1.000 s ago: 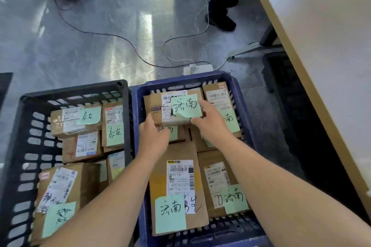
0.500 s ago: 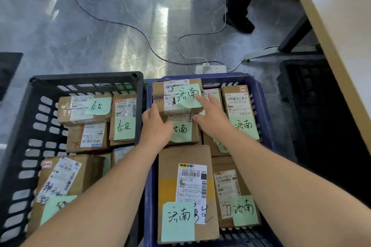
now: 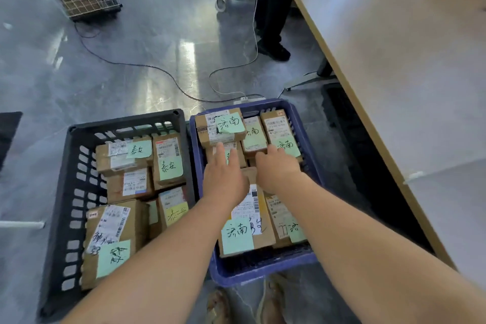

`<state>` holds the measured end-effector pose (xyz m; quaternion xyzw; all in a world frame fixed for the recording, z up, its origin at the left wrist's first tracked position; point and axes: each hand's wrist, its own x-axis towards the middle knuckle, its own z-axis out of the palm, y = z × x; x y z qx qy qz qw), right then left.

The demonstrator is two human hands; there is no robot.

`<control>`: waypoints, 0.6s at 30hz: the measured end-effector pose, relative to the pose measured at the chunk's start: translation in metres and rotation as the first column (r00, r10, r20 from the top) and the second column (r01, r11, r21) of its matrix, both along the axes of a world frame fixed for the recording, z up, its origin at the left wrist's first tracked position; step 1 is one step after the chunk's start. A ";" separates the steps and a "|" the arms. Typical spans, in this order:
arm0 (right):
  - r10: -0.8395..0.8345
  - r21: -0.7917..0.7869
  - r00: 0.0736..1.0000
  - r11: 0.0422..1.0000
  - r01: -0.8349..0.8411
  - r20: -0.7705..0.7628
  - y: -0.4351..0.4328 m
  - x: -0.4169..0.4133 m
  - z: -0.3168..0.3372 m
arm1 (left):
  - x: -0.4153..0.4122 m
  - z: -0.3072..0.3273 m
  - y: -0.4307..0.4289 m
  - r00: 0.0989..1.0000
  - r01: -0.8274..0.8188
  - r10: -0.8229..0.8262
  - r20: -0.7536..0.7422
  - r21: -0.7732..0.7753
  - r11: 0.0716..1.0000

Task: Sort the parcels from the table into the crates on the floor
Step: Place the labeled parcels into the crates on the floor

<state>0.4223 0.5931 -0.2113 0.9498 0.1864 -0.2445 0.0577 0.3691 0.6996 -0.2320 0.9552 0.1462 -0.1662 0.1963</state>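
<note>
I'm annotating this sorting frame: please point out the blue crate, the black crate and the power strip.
blue crate (image 3: pixel 263 271), head view, near rim.
black crate (image 3: pixel 123 120), head view, far rim.
power strip (image 3: pixel 248 99), head view, white top face.

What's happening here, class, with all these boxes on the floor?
A person is sorting cardboard parcels into two crates on the floor. The left hand and the right hand are both open above the blue crate, gripping nothing. Their fingers point toward the topmost parcel, which has a green note and is stacked at the crate's far end. The black crate beside it holds parcels with differently worded green notes.
</note>
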 end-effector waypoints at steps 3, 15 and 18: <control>-0.086 0.045 0.994 0.996 0.083 0.071 -0.017 -0.029 0.019 | -0.019 0.017 -0.008 0.994 0.102 -0.104 0.022 0.047 0.994; -0.346 0.112 0.894 0.938 0.328 0.283 -0.135 -0.146 0.078 | -0.092 0.077 -0.090 0.874 0.428 -0.464 0.143 0.221 0.876; -0.379 0.099 0.868 0.925 0.367 0.320 -0.168 -0.180 0.088 | -0.123 0.085 -0.116 0.847 0.466 -0.509 0.154 0.243 0.851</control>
